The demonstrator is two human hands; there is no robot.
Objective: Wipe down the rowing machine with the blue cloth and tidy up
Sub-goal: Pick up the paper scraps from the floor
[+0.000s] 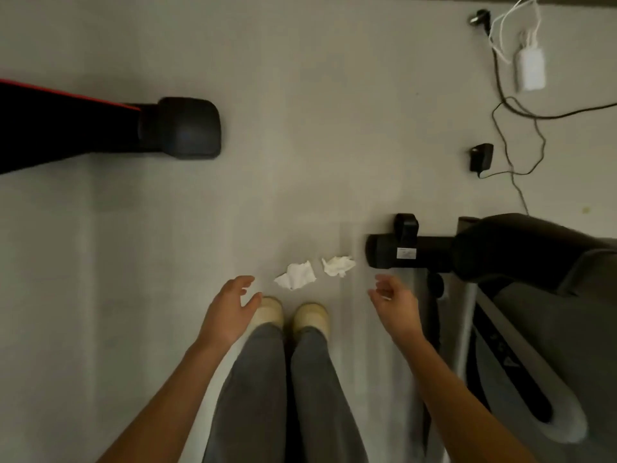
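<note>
Two crumpled white tissues lie on the pale floor just ahead of my feet: one tissue (296, 276) on the left, the other tissue (338, 265) to its right. My left hand (230, 309) hovers low, left of the tissues, fingers spread and holding nothing. My right hand (394, 304) hangs to their right, fingers loosely curled and empty. The rowing machine (500, 259) fills the right side, its black foot bar (407, 252) close to the right tissue. No blue cloth is in view.
A black and red piece of exercise equipment (180, 128) reaches in from the left. At the top right lie a white power strip (531, 68), a black adapter (480, 158) and loose cables (521, 108). My shoes (310, 317) stand right behind the tissues.
</note>
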